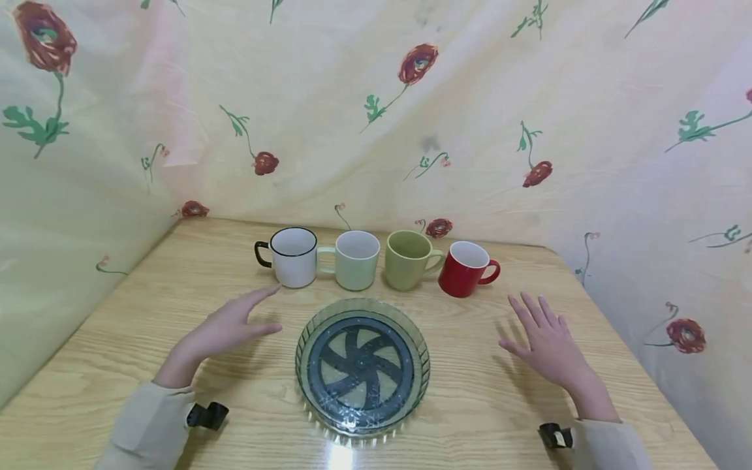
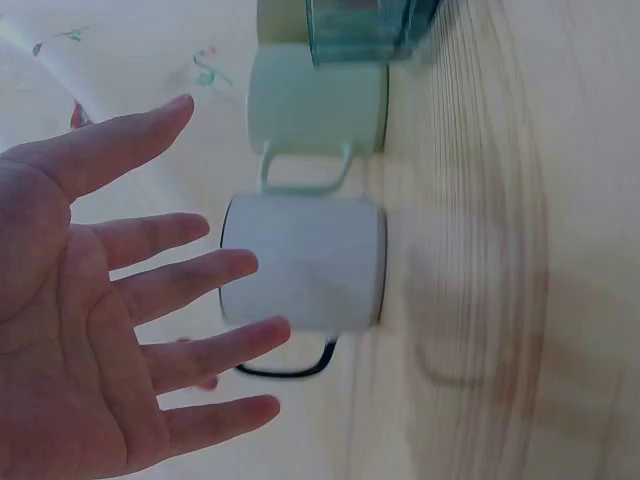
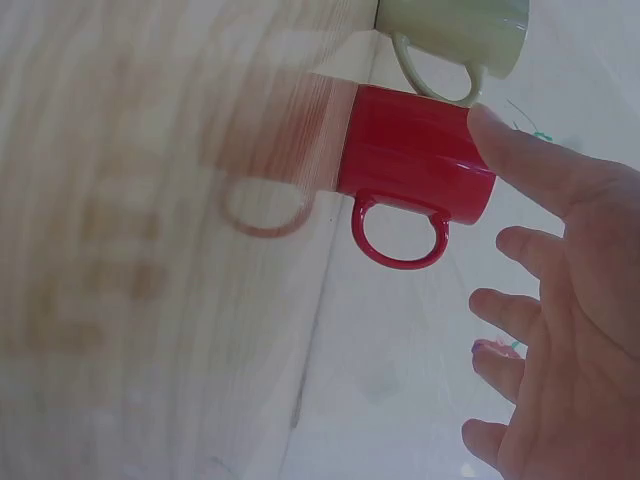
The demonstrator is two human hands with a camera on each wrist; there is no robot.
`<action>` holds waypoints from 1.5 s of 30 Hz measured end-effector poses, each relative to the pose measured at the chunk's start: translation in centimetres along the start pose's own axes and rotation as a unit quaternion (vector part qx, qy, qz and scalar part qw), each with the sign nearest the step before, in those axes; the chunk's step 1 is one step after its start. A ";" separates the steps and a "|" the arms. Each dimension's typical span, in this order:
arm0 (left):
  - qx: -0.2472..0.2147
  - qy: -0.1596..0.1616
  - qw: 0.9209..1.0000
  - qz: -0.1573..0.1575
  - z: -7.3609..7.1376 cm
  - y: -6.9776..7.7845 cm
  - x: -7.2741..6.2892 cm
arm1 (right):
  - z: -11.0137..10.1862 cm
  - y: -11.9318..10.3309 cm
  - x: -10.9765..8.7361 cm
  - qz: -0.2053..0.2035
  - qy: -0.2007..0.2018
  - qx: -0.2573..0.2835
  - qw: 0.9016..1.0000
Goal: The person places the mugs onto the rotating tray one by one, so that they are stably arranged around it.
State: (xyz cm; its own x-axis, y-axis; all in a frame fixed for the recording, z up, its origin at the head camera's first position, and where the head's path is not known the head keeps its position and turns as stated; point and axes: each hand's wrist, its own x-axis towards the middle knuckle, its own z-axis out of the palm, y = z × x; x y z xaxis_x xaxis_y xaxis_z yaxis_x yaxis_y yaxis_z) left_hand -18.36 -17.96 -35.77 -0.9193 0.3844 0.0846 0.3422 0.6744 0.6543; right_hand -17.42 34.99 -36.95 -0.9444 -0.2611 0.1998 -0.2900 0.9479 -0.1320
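Observation:
My left hand [image 1: 226,329] hovers over the table's left side, fingers extended and thumb apart, holding nothing. Nearest to it is a white mug [image 1: 295,264] with a black rim and black handle, which faces the palm in the left wrist view. My right hand [image 1: 546,343] has its fingers spread above the right side, also without anything in it. A red mug [image 1: 461,274] stands closest to that hand, its handle to the right. Between these two mugs are a pale mint mug [image 1: 356,261] and an olive-green mug [image 1: 405,264]. All of them stand upright in a row.
A round ribbed glass dish [image 1: 424,365] with a dark swirl pattern lies on the wooden table [image 1: 470,405] between the hands, in front of the mugs. Behind the table hangs a cream cloth [image 1: 329,130] with red flowers, continuing along both sides.

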 end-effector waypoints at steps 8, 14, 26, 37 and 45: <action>-0.088 -0.064 0.994 0.002 1.2 0.1 0.5 | -0.1 0.1 0.2 0.005 -0.012 0.000 1.000; -0.134 -0.085 0.987 0.023 1.4 0.1 0.5 | -0.2 0.0 0.2 0.006 -0.018 0.001 1.000; -0.237 -0.121 0.962 0.054 2.0 -0.4 1.1 | -0.2 0.0 0.1 0.007 -0.021 0.008 1.000; -0.286 -0.131 0.948 0.049 2.9 -0.3 1.6 | 0.1 0.3 -0.1 -0.007 -0.020 0.009 1.000; -0.297 -0.152 0.941 0.048 3.6 -0.5 1.9 | 0.1 0.1 -0.1 -0.001 -0.039 0.027 0.999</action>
State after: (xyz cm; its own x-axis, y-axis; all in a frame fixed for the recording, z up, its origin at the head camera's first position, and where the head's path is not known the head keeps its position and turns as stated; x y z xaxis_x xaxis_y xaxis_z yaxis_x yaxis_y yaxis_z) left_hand -19.60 -15.30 -38.70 -0.7600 0.6499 0.0049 0.1694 0.1907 0.9669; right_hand -17.36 35.12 -37.04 -0.9522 -0.2787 0.1252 -0.2982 0.9367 -0.1833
